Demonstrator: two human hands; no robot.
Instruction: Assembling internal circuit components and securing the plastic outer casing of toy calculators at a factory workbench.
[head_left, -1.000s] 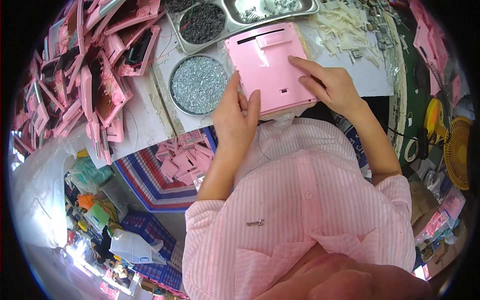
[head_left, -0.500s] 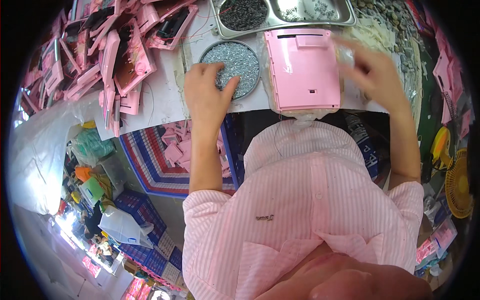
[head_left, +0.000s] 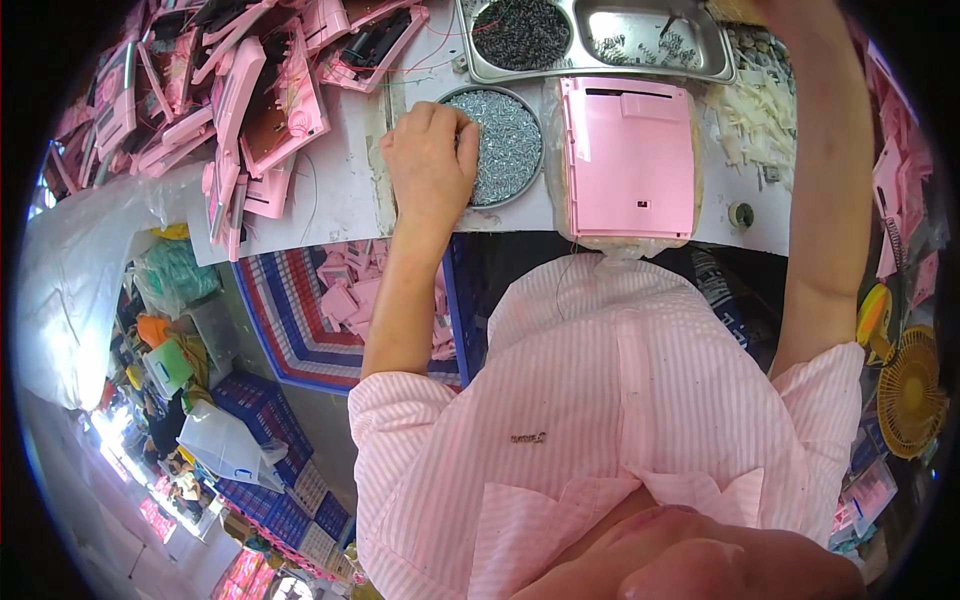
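My left hand rests at the left rim of a round dish full of small silvery screws. Its fingers are curled in, and whatever they may hold is hidden. Right of the dish a flat pink plastic housing, with a dark slot near its top and a small opening lower down, lies on a plastic-wrapped pad. My right arm reaches up past the housing to the far right. Only part of my right hand shows at the upper edge; its fingers are cut off from view.
A metal tray with dark screws and small parts stands behind the housing. Pink housings with wires pile up at the left. Pale plastic strips and a small ring-shaped piece lie at right. A blue crate sits below the table.
My left hand has drawn left from over the screws, and its spread fingers have curled in. My right hand has moved from beside the housing up to the far edge. The view has shifted slightly.
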